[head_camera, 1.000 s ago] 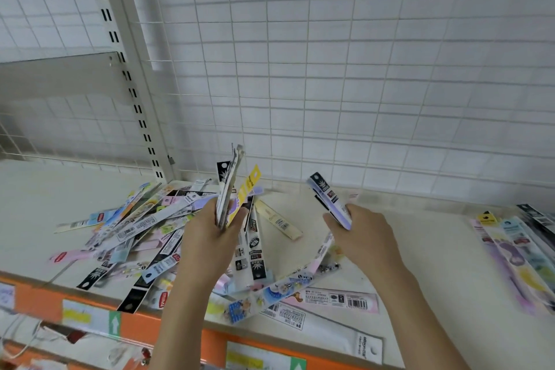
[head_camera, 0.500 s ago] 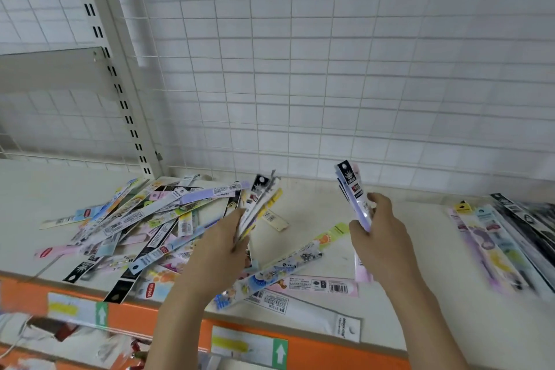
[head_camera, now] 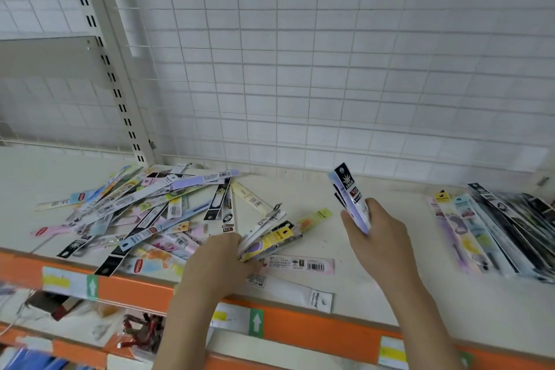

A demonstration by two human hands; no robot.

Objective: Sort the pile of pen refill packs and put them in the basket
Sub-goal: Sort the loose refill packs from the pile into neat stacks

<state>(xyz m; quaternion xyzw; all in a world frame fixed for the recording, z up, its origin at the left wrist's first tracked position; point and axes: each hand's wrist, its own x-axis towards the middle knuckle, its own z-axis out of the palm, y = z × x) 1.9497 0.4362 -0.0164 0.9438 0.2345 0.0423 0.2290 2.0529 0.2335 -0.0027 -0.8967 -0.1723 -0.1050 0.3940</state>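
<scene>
A loose pile of pen refill packs (head_camera: 132, 213) in many colours covers the left of the white shelf (head_camera: 375, 288). My left hand (head_camera: 219, 258) grips a fanned bundle of packs (head_camera: 270, 237), lowered close to the shelf surface with its tips pointing right. My right hand (head_camera: 378, 237) holds a few lilac and black packs (head_camera: 350, 192) upright above the shelf. A sorted row of packs (head_camera: 492, 225) lies flat at the right. No basket is in view.
A white wire grid wall (head_camera: 330, 69) backs the shelf. Two single packs (head_camera: 300, 264) lie near the orange front edge (head_camera: 300, 327). A slotted upright post (head_camera: 120, 93) stands at the back left. A lower shelf holds red items (head_camera: 141, 330).
My left hand has dropped its bundle from upright to nearly flat over the shelf. My right hand has shifted right, still holding its packs upright.
</scene>
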